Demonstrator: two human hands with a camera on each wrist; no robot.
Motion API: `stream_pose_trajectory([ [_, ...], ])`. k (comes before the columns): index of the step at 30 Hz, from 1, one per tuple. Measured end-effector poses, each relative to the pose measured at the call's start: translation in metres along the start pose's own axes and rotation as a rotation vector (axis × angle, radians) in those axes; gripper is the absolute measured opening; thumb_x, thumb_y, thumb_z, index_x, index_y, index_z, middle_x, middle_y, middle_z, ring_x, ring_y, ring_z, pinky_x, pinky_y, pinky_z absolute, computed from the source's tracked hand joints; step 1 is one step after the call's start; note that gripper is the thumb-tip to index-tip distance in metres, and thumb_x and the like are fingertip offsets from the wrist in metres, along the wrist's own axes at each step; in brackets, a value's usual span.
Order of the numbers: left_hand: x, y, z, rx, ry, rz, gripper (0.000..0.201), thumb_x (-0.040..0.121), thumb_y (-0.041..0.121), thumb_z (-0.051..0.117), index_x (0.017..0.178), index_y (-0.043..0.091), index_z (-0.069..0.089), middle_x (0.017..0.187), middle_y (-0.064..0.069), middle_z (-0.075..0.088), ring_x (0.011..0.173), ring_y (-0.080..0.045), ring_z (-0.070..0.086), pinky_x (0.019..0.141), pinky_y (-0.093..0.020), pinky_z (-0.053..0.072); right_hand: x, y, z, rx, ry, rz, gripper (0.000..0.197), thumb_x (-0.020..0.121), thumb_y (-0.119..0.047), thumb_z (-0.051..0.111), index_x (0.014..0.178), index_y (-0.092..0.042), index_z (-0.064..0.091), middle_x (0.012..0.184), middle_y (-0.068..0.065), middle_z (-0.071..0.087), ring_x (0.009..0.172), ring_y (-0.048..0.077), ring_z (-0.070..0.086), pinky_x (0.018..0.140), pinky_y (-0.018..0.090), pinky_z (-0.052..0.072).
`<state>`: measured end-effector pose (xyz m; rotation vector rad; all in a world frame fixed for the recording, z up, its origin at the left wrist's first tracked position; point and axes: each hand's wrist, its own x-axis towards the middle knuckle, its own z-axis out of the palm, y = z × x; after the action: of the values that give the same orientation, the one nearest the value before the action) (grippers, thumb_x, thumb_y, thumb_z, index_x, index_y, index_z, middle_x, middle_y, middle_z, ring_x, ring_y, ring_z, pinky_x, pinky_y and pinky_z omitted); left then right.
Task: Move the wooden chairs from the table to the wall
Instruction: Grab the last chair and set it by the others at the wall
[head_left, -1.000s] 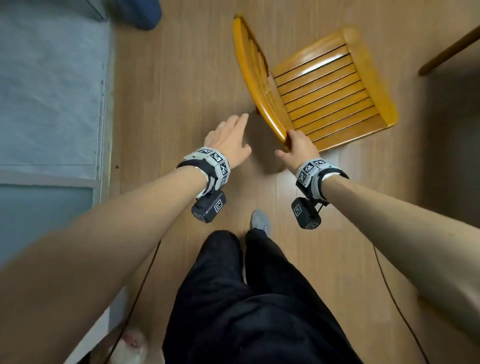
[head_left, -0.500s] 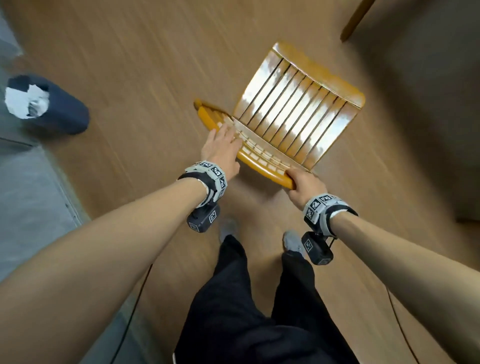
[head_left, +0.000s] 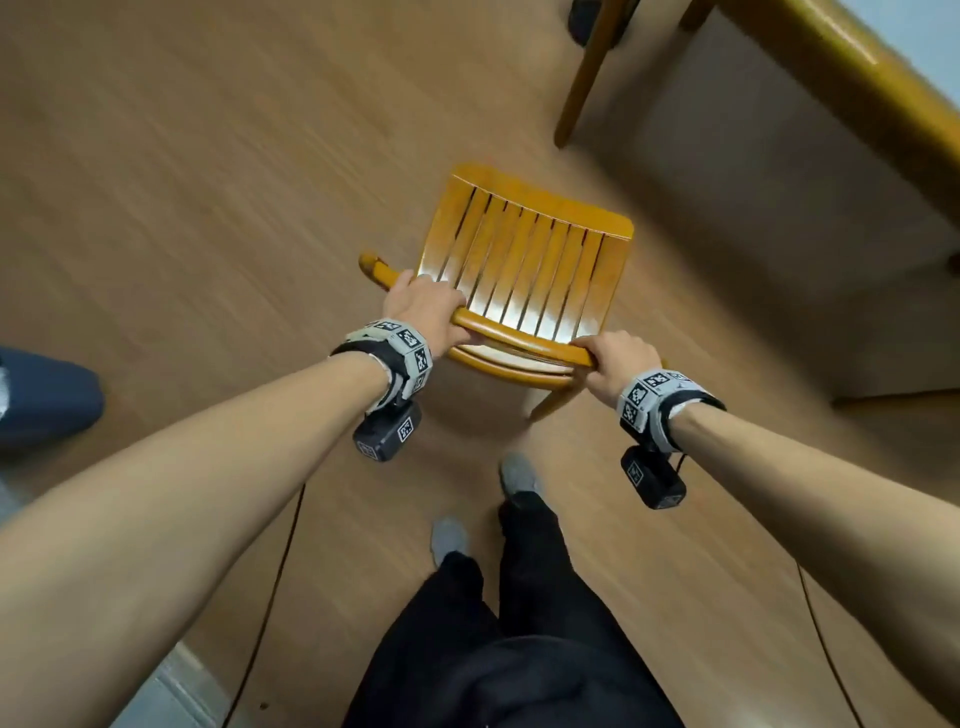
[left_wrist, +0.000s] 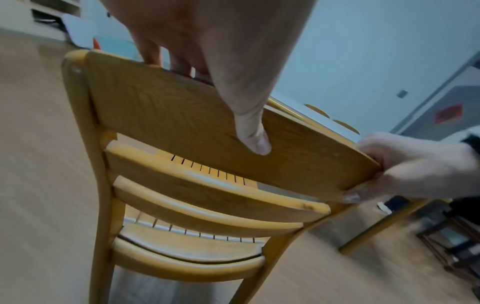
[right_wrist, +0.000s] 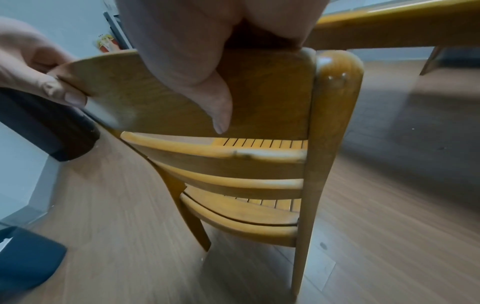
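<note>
Both hands' grip (head_left: 428, 306) (head_left: 615, 361) clasps chair (head_left: 524, 260) top rail (table (head_left: 852, 67) edge seemingly near).

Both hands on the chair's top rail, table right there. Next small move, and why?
Probably draw the wooden chair back from the table toward the body. The left hand and right hand each grip an end of the top rail, thumbs on its rear face, so the hold looks set. The table's edge and leg sit just past the seat.

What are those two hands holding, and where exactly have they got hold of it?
Both grip the wooden chair by the top rail of its backrest: the left hand near the left end, the right hand at the right end.
</note>
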<state>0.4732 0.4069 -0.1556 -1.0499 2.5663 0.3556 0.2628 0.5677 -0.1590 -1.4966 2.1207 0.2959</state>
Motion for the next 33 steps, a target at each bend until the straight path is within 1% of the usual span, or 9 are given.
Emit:
stream_pose_trajectory([
  [2, 0.016, -0.001, -0.016, -0.004, -0.04, 0.001, 0.04, 0.083, 0.064, 0.063, 0.073, 0.026, 0.057, 0.068, 0.008, 0.054, 0.083, -0.023, 0.056, 0.078, -0.035, 0.034, 0.016, 0.005, -0.015, 0.012, 0.008, 0.014, 0.03, 0.085, -0.015, 0.056, 0.106, -0.031, 0.069, 0.085, -0.005, 0.067, 0.079, 0.024, 0.064, 0.067, 0.037, 0.058],
  [5, 0.042, -0.006, -0.032, -0.037, -0.026, -0.004, 0.045, 0.08, 0.07, 0.062, 0.077, 0.024, 0.065, 0.062, 0.008, 0.05, 0.073, -0.021, 0.052, 0.067, -0.032, 0.027, 0.049, 0.012, -0.034, 0.024, 0.005, -0.006, 0.027, 0.085, -0.015, 0.057, 0.1, -0.033, 0.071, 0.08, -0.007, 0.066, 0.074, 0.021, 0.062, 0.06, 0.031, 0.054],
  [8, 0.075, -0.022, -0.045, -0.062, -0.026, -0.04, 0.044, 0.081, 0.068, 0.063, 0.086, 0.025, 0.07, 0.071, 0.006, 0.059, 0.079, -0.02, 0.054, 0.069, -0.031, 0.029, 0.092, 0.014, -0.057, 0.005, -0.015, -0.049, 0.022, 0.084, -0.018, 0.058, 0.095, -0.031, 0.071, 0.073, -0.007, 0.063, 0.068, 0.019, 0.061, 0.057, 0.03, 0.053],
  [11, 0.112, -0.045, -0.057, -0.103, -0.018, -0.093, 0.039, 0.081, 0.064, 0.065, 0.091, 0.028, 0.07, 0.081, 0.004, 0.065, 0.088, -0.022, 0.058, 0.067, -0.03, 0.031, 0.139, 0.012, -0.084, -0.009, -0.024, -0.087, 0.023, 0.085, -0.016, 0.058, 0.098, -0.029, 0.071, 0.076, -0.006, 0.066, 0.071, 0.02, 0.063, 0.062, 0.034, 0.057],
  [14, 0.154, -0.071, -0.072, -0.126, 0.013, -0.162, 0.038, 0.079, 0.066, 0.066, 0.091, 0.03, 0.07, 0.081, 0.004, 0.066, 0.089, -0.024, 0.061, 0.062, -0.031, 0.036, 0.191, 0.011, -0.117, -0.015, -0.02, -0.13, 0.025, 0.085, -0.013, 0.058, 0.1, -0.029, 0.07, 0.079, -0.006, 0.065, 0.074, 0.021, 0.062, 0.065, 0.035, 0.056],
  [21, 0.244, -0.136, -0.129, -0.117, 0.021, -0.245, 0.039, 0.078, 0.067, 0.065, 0.09, 0.03, 0.068, 0.081, 0.0, 0.066, 0.086, -0.026, 0.061, 0.068, -0.034, 0.049, 0.309, -0.006, -0.194, 0.0, -0.022, -0.185, 0.025, 0.089, -0.017, 0.06, 0.107, -0.031, 0.069, 0.085, -0.006, 0.066, 0.079, 0.019, 0.062, 0.07, 0.037, 0.057],
  [24, 0.286, -0.169, -0.148, -0.089, 0.041, -0.214, 0.044, 0.078, 0.071, 0.062, 0.096, 0.032, 0.071, 0.083, 0.001, 0.068, 0.085, -0.026, 0.063, 0.067, -0.032, 0.048, 0.359, -0.015, -0.224, -0.007, -0.022, -0.183, 0.025, 0.09, -0.017, 0.058, 0.107, -0.031, 0.068, 0.085, -0.007, 0.065, 0.078, 0.018, 0.06, 0.067, 0.034, 0.053],
  [27, 0.334, -0.204, -0.167, -0.03, 0.063, -0.129, 0.047, 0.081, 0.071, 0.059, 0.1, 0.03, 0.072, 0.083, 0.001, 0.07, 0.084, -0.025, 0.064, 0.065, -0.031, 0.044, 0.417, -0.024, -0.255, -0.013, -0.021, -0.186, 0.031, 0.092, -0.019, 0.059, 0.117, -0.035, 0.065, 0.086, -0.008, 0.063, 0.077, 0.017, 0.057, 0.061, 0.029, 0.046],
  [33, 0.441, -0.282, -0.23, -0.059, 0.061, -0.082, 0.04, 0.087, 0.063, 0.057, 0.099, 0.027, 0.07, 0.084, 0.003, 0.068, 0.085, -0.024, 0.064, 0.06, -0.029, 0.038, 0.535, -0.053, -0.328, 0.026, 0.002, -0.128, 0.03, 0.093, -0.024, 0.059, 0.119, -0.036, 0.067, 0.088, -0.008, 0.068, 0.081, 0.019, 0.064, 0.072, 0.038, 0.058],
])
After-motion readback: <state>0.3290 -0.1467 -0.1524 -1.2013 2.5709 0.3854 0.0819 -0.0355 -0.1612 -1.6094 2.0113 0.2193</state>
